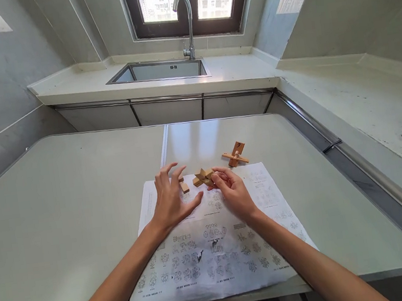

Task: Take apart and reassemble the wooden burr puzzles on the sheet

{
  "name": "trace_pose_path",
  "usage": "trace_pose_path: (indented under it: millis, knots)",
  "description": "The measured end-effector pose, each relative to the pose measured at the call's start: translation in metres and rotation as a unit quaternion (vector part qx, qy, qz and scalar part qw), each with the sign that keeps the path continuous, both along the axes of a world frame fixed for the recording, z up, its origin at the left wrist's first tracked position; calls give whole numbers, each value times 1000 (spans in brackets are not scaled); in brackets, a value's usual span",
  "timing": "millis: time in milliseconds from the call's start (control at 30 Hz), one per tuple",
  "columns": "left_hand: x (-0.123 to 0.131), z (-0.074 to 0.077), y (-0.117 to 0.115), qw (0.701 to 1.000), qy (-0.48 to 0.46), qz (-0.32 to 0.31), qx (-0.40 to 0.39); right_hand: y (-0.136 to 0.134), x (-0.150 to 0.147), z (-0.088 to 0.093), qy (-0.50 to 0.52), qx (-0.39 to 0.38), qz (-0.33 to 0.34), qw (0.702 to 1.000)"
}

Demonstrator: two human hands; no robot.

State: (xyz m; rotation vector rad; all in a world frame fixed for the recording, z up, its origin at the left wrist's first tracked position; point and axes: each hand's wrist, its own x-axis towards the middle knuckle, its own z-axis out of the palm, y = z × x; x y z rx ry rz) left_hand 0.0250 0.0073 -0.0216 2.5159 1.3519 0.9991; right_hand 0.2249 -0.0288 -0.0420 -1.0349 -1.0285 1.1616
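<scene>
The pale table (64, 213) stretches out to the left of the left hand (168, 200), which is open, its fingers spread and bent and its thumb held well apart. Small wooden blocks (184, 187) lie just beside its fingertips, partly hidden by them; whether the fingers touch them, I cannot tell. Under both hands and forearms is a printed sheet of paper (213, 230), torn in a few spots. Between the hands, a bundle of wooden sticks (202, 176) is gripped by the thumb and fingers of the right hand (236, 192), at the bundle's right end. Just beyond the right hand, slightly to its right, stand crossed wooden pieces (236, 151), one bearing a dark mark.
</scene>
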Motion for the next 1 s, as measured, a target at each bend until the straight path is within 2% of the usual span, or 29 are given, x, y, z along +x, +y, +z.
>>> trace_pose_path:
  millis: [167, 567, 1000]
  knots:
    - [-2, 2, 1, 995, -15, -85, 43, -2, -7, 5, 5, 25, 30, 999]
    - [-8, 4, 7, 991, -57, -115, 46, -1, -9, 8, 51, 44, 109, 992]
    - [-9, 8, 5, 981, -88, -171, 9, -3, -12, 13, 76, 17, 111, 991]
